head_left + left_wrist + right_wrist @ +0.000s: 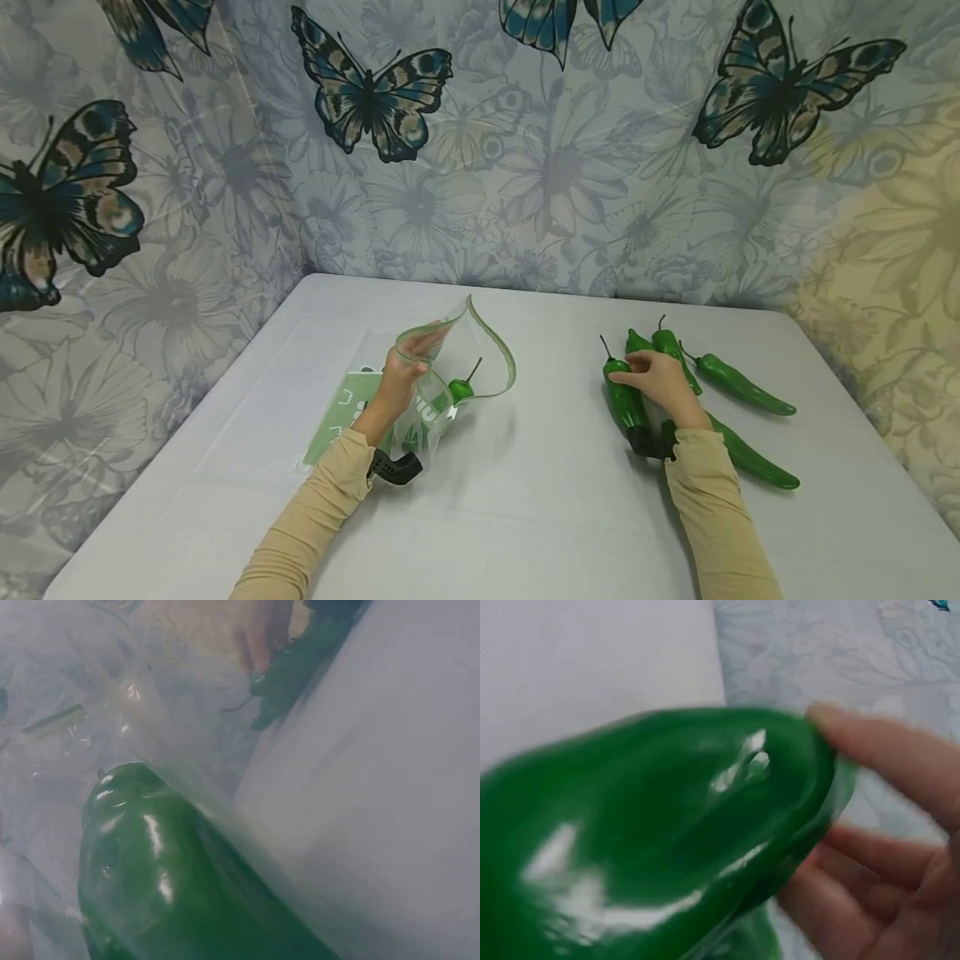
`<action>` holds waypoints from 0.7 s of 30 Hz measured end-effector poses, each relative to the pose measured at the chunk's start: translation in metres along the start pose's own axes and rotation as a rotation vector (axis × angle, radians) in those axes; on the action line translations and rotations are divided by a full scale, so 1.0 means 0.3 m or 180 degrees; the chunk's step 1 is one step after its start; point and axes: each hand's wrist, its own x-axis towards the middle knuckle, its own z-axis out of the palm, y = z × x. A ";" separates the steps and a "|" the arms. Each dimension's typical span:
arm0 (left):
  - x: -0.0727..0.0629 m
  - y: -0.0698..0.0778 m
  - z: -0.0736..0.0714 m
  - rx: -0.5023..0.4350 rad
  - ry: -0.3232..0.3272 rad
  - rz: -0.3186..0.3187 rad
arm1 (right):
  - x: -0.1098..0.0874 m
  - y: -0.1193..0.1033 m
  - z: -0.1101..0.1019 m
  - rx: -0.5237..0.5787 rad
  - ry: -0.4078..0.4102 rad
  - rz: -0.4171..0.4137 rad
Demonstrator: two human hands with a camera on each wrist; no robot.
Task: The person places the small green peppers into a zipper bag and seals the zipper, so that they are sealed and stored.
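My left hand [401, 379] grips a clear plastic bag with a green rim [513, 367], its mouth standing wide. Inside the bag is a green chili pepper [460, 389] with its stem pointing up; the left wrist view shows a glossy green pepper [165, 877] behind the plastic. On the right, my right hand [660, 383] pinches another green pepper [622, 396] near its stem end, thumb on one side and fingers on the other. That pepper [667, 817] fills much of the right wrist view, and its lower end is partly covered by the wrist camera in the head view.
Around the right hand lie more green peppers, one [742, 385] to its right and another [757, 458] beside the forearm. Behind the left hand, a flat green-and-white printed packet [337, 417] rests on the white table [525, 517]. Butterfly-patterned cloth [555, 208] hangs behind.
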 end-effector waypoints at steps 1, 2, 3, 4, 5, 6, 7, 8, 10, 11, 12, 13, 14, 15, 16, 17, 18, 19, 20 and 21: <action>0.000 0.000 0.000 0.0006 0.0003 0.0001 | 0.001 -0.002 -0.001 0.0062 -0.0001 -0.0042; 0.000 -0.001 -0.001 0.0014 0.0003 0.0008 | 0.002 -0.005 -0.001 0.0127 0.0004 -0.0085; 0.000 -0.002 -0.002 0.0021 0.0001 0.0016 | 0.002 -0.010 -0.001 0.0199 0.0006 -0.0128; 0.000 -0.002 -0.002 0.0021 -0.0003 0.0023 | 0.003 -0.014 -0.002 0.0267 0.0011 -0.0161; 0.000 -0.003 -0.003 0.0022 -0.0005 0.0027 | 0.003 -0.019 -0.003 0.0334 0.0020 -0.0189; 0.000 -0.004 -0.004 0.0022 -0.0010 0.0036 | 0.002 -0.025 -0.004 0.0384 0.0030 -0.0199; 0.001 -0.004 -0.004 0.0027 -0.0018 0.0046 | 0.002 -0.028 -0.007 0.0412 0.0042 -0.0201; 0.002 -0.005 -0.005 0.0030 -0.0026 0.0052 | 0.001 -0.032 -0.009 0.0440 0.0048 -0.0190; 0.001 -0.005 -0.005 0.0031 -0.0035 0.0054 | 0.001 -0.035 -0.014 0.0471 0.0054 -0.0177; 0.001 -0.005 -0.005 0.0036 -0.0034 0.0055 | 0.000 -0.035 -0.016 0.0487 0.0061 -0.0183; 0.001 -0.005 -0.005 0.0038 -0.0035 0.0057 | 0.000 -0.036 -0.018 0.0506 0.0066 -0.0187; 0.001 -0.005 -0.005 0.0038 -0.0030 0.0058 | 0.001 -0.035 -0.019 0.0531 0.0076 -0.0204; 0.000 -0.006 -0.004 0.0033 -0.0025 0.0056 | 0.000 -0.036 -0.020 0.0562 0.0082 -0.0230; 0.000 -0.005 -0.003 0.0033 -0.0019 0.0056 | 0.000 -0.037 -0.021 0.0582 0.0090 -0.0259; 0.000 -0.005 -0.003 0.0032 -0.0019 0.0060 | 0.000 -0.037 -0.021 0.0603 0.0099 -0.0289; 0.001 -0.003 -0.001 0.0029 -0.0018 0.0060 | -0.001 -0.038 -0.021 0.0631 0.0103 -0.0308; 0.001 -0.002 0.001 0.0029 -0.0019 0.0062 | -0.004 -0.041 -0.022 0.0657 0.0110 -0.0331; 0.001 -0.001 0.002 0.0029 -0.0023 0.0066 | -0.005 -0.043 -0.022 0.0675 0.0120 -0.0353; 0.002 0.000 0.003 0.0033 -0.0029 0.0068 | -0.007 -0.045 -0.023 0.0697 0.0129 -0.0369; 0.002 0.001 0.004 0.0038 -0.0034 0.0070 | -0.009 -0.048 -0.024 0.0707 0.0142 -0.0383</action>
